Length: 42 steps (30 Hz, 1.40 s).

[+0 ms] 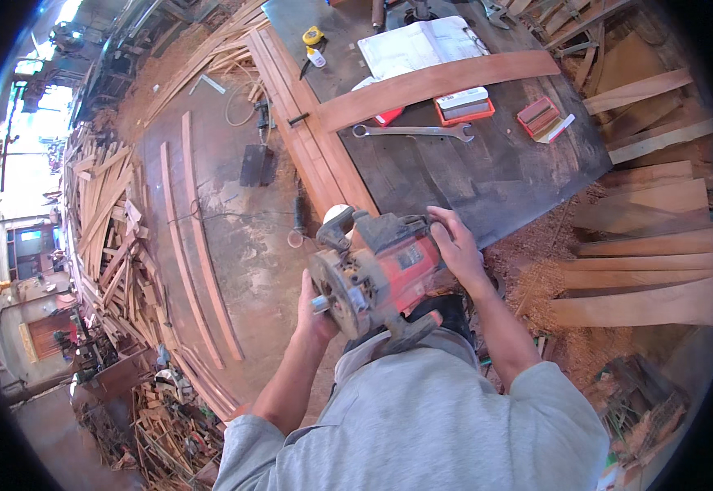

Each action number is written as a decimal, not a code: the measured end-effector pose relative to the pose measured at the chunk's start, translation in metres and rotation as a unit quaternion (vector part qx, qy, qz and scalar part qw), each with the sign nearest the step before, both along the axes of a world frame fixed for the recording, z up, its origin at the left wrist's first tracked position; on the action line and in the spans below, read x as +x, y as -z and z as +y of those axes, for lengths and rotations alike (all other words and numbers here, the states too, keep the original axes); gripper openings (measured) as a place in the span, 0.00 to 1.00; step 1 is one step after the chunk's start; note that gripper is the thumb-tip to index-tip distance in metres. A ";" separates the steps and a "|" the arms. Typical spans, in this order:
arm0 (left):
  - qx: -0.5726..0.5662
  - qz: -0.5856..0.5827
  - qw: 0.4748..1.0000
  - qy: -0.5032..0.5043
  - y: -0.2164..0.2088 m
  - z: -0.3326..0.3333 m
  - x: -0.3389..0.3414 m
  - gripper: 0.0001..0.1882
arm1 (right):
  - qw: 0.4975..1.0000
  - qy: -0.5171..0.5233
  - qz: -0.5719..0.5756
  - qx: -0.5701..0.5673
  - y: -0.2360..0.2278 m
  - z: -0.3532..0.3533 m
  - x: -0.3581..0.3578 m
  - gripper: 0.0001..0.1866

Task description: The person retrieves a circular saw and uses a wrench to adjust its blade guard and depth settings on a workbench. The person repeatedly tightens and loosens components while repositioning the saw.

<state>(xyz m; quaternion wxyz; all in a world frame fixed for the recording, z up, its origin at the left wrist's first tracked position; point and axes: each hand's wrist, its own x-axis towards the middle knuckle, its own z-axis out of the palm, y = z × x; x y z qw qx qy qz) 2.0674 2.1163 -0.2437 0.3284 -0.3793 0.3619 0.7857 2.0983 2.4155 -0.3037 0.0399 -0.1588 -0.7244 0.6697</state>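
Note:
I hold a red and black router (pixel 410 266) tilted on its side in front of my body, its round base plate facing left. My left hand (pixel 315 315) grips it by the base; those fingers are mostly hidden behind the plate. At the opposite end, my right hand (pixel 457 250) is closed around the top of the motor housing. A short metal piece (pixel 320 304) shows at the middle of the base. Just beyond the tool, long reddish boards (pixel 311 139) lie side by side along the dark table's (pixel 487 180) left edge.
Across the table rests a curved wooden piece (pixel 446 82), near a combination wrench (pixel 414 132), an open red box (pixel 545 120), papers (pixel 422 47) and a yellow tape measure (pixel 313 35). Two long strips (pixel 201 237) and a corded tool (pixel 297 214) lie on the floor. Scrap wood (pixel 107 213) piles up left.

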 end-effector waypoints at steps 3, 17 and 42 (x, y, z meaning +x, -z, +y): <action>-0.018 0.003 1.000 0.023 0.005 -0.008 -0.005 0.34 | 0.993 -0.071 0.071 0.062 -0.051 0.005 0.022 0.25; -0.058 -0.017 0.994 0.094 -0.008 0.064 -0.056 0.29 | 0.878 -0.193 0.248 0.362 -0.101 -0.006 0.067 0.31; -0.132 0.030 0.965 0.226 0.087 -0.051 -0.075 0.37 | 0.819 -0.064 0.169 0.545 -0.031 -0.036 0.009 0.25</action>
